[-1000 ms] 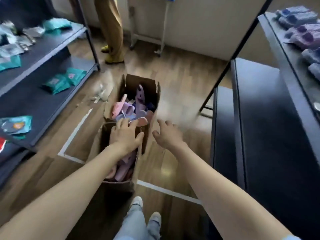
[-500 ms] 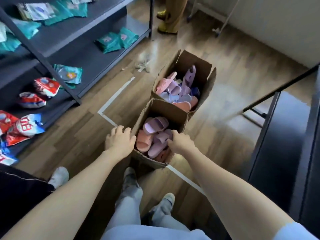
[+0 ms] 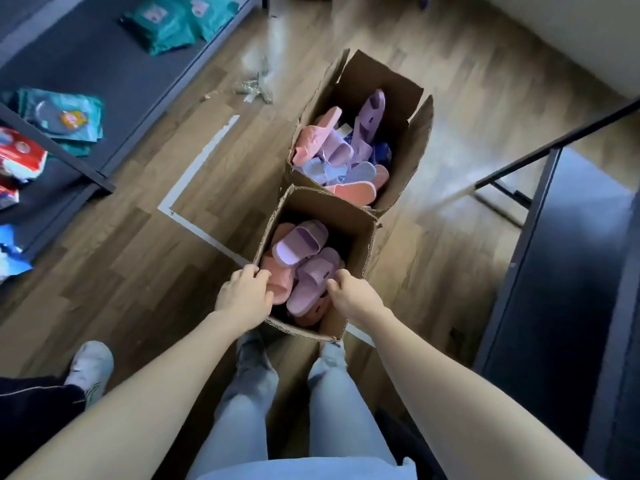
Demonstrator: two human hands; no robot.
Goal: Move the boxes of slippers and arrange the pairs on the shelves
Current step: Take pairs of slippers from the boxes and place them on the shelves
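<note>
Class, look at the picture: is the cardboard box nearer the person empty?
No, the nearer box holds pink and purple slippers, and the left hand and right hand grip its rim.

Packets (image 3: 17, 157) cut off at left edge, dark shelf (image 3: 571, 271) cut off at right, floor scrap (image 3: 254, 86) too blurred to identify

Bare forearms (image 3: 156, 386) and faded light-blue denim jeans (image 3: 242, 420)
</note>
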